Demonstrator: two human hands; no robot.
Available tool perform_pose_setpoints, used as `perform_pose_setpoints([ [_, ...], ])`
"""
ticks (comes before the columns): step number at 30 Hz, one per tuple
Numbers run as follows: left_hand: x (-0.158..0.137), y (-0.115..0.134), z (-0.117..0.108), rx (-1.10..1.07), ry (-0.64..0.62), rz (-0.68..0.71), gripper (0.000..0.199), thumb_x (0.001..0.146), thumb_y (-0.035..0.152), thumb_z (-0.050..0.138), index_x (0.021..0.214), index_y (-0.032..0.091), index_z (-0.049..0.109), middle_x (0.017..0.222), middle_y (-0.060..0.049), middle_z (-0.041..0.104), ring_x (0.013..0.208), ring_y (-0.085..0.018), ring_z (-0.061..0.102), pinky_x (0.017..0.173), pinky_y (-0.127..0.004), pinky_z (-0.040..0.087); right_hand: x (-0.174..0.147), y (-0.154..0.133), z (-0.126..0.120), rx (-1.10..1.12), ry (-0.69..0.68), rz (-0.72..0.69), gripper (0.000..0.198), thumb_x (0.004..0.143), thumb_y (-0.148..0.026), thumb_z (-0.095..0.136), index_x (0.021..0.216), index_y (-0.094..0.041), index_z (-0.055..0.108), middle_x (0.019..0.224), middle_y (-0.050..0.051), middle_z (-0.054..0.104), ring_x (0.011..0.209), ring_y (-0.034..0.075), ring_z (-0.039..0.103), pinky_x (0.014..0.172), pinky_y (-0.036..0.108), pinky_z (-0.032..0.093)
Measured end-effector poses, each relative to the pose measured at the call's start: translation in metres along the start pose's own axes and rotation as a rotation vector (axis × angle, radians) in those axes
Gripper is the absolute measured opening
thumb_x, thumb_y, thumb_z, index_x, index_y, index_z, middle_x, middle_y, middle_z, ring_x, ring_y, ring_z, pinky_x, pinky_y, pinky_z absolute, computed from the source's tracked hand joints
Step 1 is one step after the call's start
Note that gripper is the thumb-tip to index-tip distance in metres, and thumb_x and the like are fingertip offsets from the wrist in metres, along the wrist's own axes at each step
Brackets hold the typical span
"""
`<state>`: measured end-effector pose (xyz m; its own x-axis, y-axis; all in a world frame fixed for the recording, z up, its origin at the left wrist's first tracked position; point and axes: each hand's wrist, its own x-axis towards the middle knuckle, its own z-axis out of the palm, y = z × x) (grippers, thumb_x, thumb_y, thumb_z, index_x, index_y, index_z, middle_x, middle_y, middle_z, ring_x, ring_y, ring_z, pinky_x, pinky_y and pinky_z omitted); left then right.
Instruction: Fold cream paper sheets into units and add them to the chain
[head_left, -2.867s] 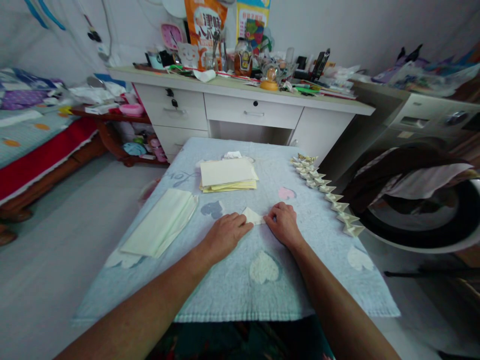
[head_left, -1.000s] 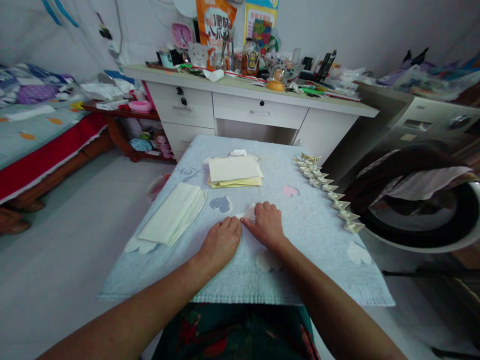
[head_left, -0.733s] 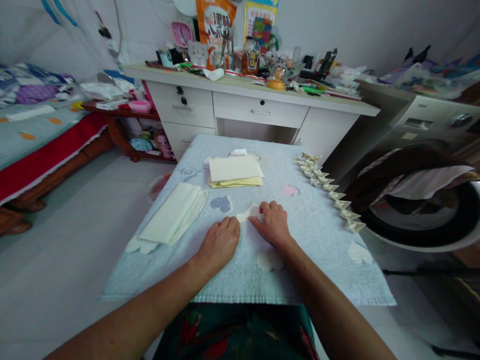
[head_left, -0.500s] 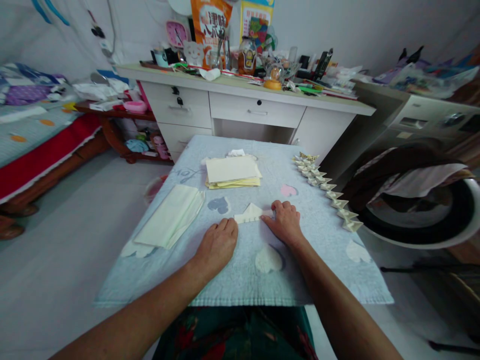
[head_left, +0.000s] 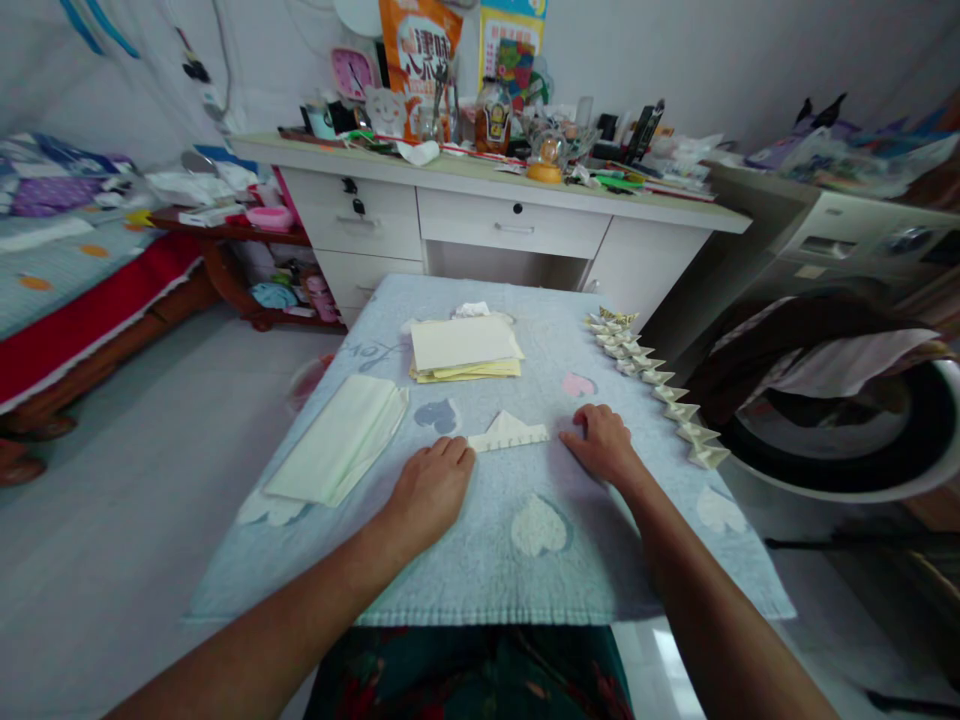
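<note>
A small folded sheet of paper (head_left: 508, 433) lies on the table, a triangle rising from a flat strip with a row of marks along it. At its left end rests my left hand (head_left: 435, 483), its fingers curled together over the tip of the strip. My right hand (head_left: 606, 442) is just off the strip's right end, fingers apart and bent, holding nothing. Farther back sits a stack of cream and yellow paper sheets (head_left: 465, 343). Left of my left hand lies a pile of pale folded paper (head_left: 337, 440). A row of folded paper pieces (head_left: 679, 412) runs along the table's right side.
The table wears a light blue cloth (head_left: 465, 580) with heart patterns. Behind it stands a white desk (head_left: 517, 220) crowded with jars, bags and a pink clock (head_left: 352, 73). To the right is an open washing machine (head_left: 847, 240) with clothes hanging out; a bed (head_left: 82, 260) is at left.
My right hand has let go of the paper strip's right end and moved right, uncovering it. My left hand stays at the left end.
</note>
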<state>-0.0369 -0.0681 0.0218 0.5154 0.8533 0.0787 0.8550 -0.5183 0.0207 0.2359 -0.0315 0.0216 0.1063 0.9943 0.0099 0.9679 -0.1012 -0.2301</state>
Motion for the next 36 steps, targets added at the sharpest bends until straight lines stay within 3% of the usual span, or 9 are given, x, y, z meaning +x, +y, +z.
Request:
perform_pose_setpoints([
  [3,0.011,0.0,-0.014,-0.025,0.007,0.003,0.014,0.088,0.023,0.053,0.087,0.017,0.064,0.09,-0.008,0.061,0.09,-0.025,0.056,0.08,-0.04,0.044,-0.001,-0.011,-0.004,0.121,0.011,-0.214,0.022,0.08,-0.03,0.062,0.099,-0.018,0.059,0.102,0.009,0.055,0.097,0.024,0.051,0.084,0.035,0.037],
  [5,0.021,0.005,-0.021,-0.052,0.065,-0.006,0.019,0.084,0.032,0.059,0.095,0.017,0.064,0.097,-0.009,0.059,0.096,-0.026,0.054,0.082,-0.041,0.042,-0.003,-0.022,-0.004,0.174,-0.041,-0.398,0.026,0.077,-0.027,0.064,0.102,-0.02,0.059,0.104,0.008,0.055,0.098,0.023,0.049,0.086,0.035,0.036],
  [8,0.038,0.016,-0.021,-0.121,0.101,0.04,0.026,0.08,0.034,0.065,0.102,0.02,0.062,0.106,-0.008,0.058,0.103,-0.027,0.052,0.084,-0.04,0.042,-0.002,-0.036,0.0,0.181,-0.094,-0.525,0.029,0.075,-0.022,0.065,0.103,-0.02,0.059,0.105,0.007,0.054,0.097,0.022,0.048,0.087,0.036,0.036],
  [11,0.051,0.022,-0.011,-0.153,0.084,0.054,0.02,0.079,0.033,0.066,0.095,0.02,0.063,0.104,-0.007,0.058,0.102,-0.026,0.052,0.084,-0.039,0.042,0.001,-0.04,0.006,0.194,-0.098,-0.538,0.034,0.073,-0.018,0.062,0.107,-0.02,0.058,0.106,0.008,0.055,0.098,0.023,0.047,0.087,0.036,0.035],
  [20,0.057,0.01,0.011,-0.269,0.163,0.088,0.019,0.086,0.03,0.059,0.1,0.018,0.064,0.098,-0.007,0.061,0.096,-0.023,0.055,0.085,-0.036,0.046,0.001,-0.032,0.023,0.293,0.009,-0.526,0.033,0.073,-0.018,0.061,0.106,-0.02,0.063,0.108,0.007,0.057,0.101,0.024,0.047,0.091,0.039,0.034],
  [26,0.059,0.004,0.022,-0.299,0.228,0.125,0.015,0.09,0.029,0.055,0.097,0.018,0.063,0.095,-0.006,0.064,0.094,-0.02,0.057,0.087,-0.034,0.046,-0.002,-0.035,0.026,0.319,0.157,-0.563,0.037,0.076,-0.022,0.065,0.113,-0.021,0.063,0.115,0.009,0.055,0.106,0.026,0.045,0.091,0.04,0.033],
  [31,0.062,0.003,0.027,-0.273,0.244,0.152,0.018,0.093,0.029,0.05,0.092,0.018,0.064,0.089,-0.004,0.065,0.089,-0.019,0.058,0.083,-0.033,0.046,-0.005,-0.044,0.022,0.258,0.196,-0.613,0.014,0.087,-0.026,0.06,0.096,-0.023,0.07,0.103,0.007,0.059,0.097,0.022,0.046,0.084,0.037,0.032],
  [36,0.062,0.005,0.021,-0.276,0.237,0.145,0.02,0.093,0.028,0.049,0.083,0.018,0.064,0.082,-0.004,0.064,0.082,-0.019,0.058,0.078,-0.033,0.046,-0.006,-0.051,0.017,0.098,0.221,-0.666,0.016,0.091,-0.025,0.055,0.089,-0.021,0.07,0.092,0.007,0.062,0.09,0.021,0.045,0.079,0.036,0.03],
])
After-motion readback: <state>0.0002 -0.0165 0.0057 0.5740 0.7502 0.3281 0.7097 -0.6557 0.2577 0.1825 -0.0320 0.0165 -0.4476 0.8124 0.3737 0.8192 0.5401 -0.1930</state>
